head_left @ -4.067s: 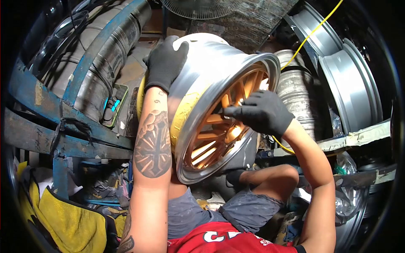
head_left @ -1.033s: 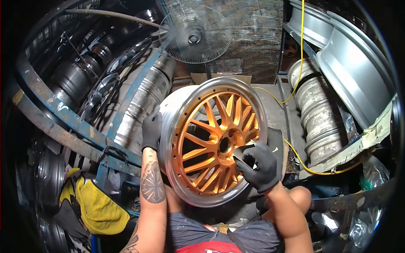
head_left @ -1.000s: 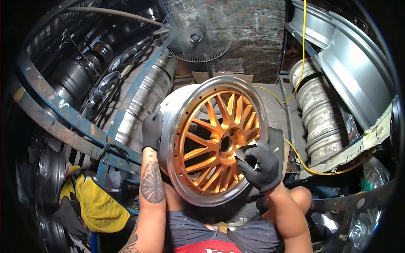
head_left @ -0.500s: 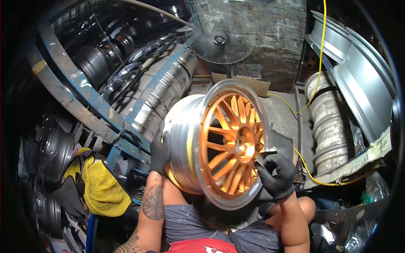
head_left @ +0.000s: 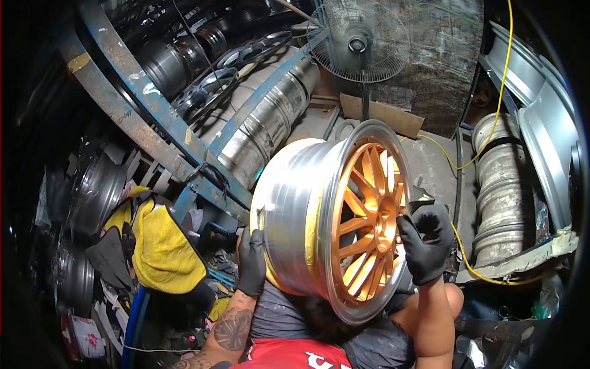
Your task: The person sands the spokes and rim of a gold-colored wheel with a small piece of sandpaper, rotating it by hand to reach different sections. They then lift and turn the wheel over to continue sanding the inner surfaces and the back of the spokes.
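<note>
A wheel with orange spokes (head_left: 382,226) and a bare metal barrel (head_left: 294,215) rests tilted over the person's lap, its spoked face turned right. Yellowish bands run round the barrel. My left hand (head_left: 251,261), in a black glove, grips the barrel's rear edge at the lower left. My right hand (head_left: 425,243), also in a black glove, is at the right side of the spoked face. Its fingers are curled together round something dark and thin that I cannot make out.
A standing fan (head_left: 357,44) is behind the wheel. Blue metal framing (head_left: 166,123) and a yellow cloth (head_left: 165,249) are at the left. Stacked wheels (head_left: 501,184) and a yellow cable (head_left: 467,261) lie at the right. A cardboard piece (head_left: 381,115) is near the fan.
The view has shifted, so the surroundings appear farther right. The wheel has turned to show more of its barrel and less of its face. Both hands remain at the wheel.
</note>
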Motion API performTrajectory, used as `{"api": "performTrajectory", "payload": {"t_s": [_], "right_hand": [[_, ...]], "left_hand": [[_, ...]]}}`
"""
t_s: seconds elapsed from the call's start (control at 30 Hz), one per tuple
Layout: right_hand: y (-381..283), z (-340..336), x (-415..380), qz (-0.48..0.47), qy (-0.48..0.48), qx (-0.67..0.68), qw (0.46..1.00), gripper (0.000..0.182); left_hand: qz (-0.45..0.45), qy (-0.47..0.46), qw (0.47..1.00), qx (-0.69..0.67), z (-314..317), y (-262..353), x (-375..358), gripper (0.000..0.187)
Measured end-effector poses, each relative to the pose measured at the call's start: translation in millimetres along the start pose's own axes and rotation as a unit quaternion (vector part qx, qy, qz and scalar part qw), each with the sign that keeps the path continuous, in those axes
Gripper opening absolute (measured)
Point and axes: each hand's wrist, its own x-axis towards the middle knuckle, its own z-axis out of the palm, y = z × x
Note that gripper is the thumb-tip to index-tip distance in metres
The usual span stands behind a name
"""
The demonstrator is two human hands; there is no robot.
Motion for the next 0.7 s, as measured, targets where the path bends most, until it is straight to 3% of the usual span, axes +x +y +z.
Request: {"api": "performTrajectory", "payload": {"t_s": [0.17,0.27,0.4,0.47,0.53,0.6,0.67,0.7], "right_hand": [[-0.1,13.6,6.8,-0.043,-0.012,-0.016,0.999,0.024],[0.2,20.1,8.6,-0.053,-0.015,0.009,0.998,0.024],[-4.4,15.9,9.1,-0.044,-0.019,-0.012,0.999,0.023],[1.9,11.7,7.3,-0.013,-0.012,0.016,1.0,0.022],[9.5,7.1,7.1,-0.012,-0.021,-0.052,0.998,0.023],[12.0,10.1,2.5,0.034,-0.025,-0.042,0.998,0.023],[10.3,8.6,0.8,0.042,-0.036,-0.077,0.995,0.024],[8.5,8.2,-0.6,0.027,-0.039,-0.124,0.991,0.025]], "left_hand": [[0.042,-0.009,0.988,0.151,-4.2,19.8,-8.4,0.029],[0.018,-0.025,0.985,0.172,-2.2,42.9,-7.9,0.029],[0.018,-0.008,0.994,0.104,-16.3,-5.5,0.7,0.028],[-0.07,0.009,0.997,0.011,-9.9,8.9,4.1,0.028],[-0.058,0.003,0.995,-0.076,-8.9,-0.3,13.5,0.032],[-0.019,-0.012,0.999,-0.025,-15.8,-7.3,19.2,0.042],[-0.013,-0.049,0.999,0.012,-8.4,33.2,31.0,0.049],[0.066,-0.049,0.995,0.055,-1.2,38.5,41.8,0.051]]}}
